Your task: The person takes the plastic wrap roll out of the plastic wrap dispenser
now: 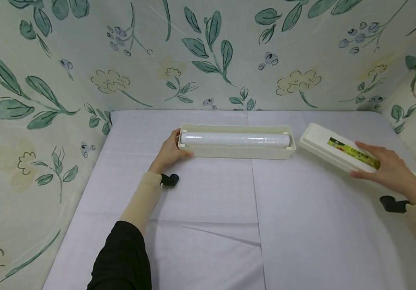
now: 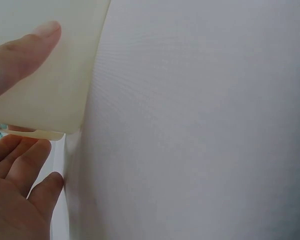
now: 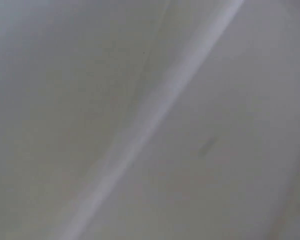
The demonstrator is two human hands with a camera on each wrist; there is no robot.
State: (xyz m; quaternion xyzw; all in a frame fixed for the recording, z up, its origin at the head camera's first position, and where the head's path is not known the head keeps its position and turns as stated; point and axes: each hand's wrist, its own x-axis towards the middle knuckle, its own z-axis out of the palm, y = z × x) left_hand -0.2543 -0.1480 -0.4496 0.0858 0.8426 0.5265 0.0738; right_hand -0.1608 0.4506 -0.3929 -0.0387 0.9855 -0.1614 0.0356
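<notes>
A long cream-white box [image 1: 237,152] lies across the far part of the table, and inside it is a shiny roll of plastic wrap [image 1: 235,139]. My left hand [image 1: 169,151] grips the box's left end, thumb along the front wall and fingers round the end. Up close in the left wrist view, the thumb [image 2: 27,55] presses the box wall [image 2: 55,95]. On the right, my right hand [image 1: 393,171] holds the matching lid [image 1: 320,139] by its right part, thumb on the near side. The lid is slanted, its left end close to the box, with a yellow-green label [image 1: 353,153] on top.
A white cloth [image 1: 200,249] with fold lines covers the table. Leaf-and-flower-patterned fabric [image 1: 139,48] hangs behind and at both sides. The right wrist view shows only a blurred pale surface [image 3: 215,175] crossed by a bright diagonal ridge.
</notes>
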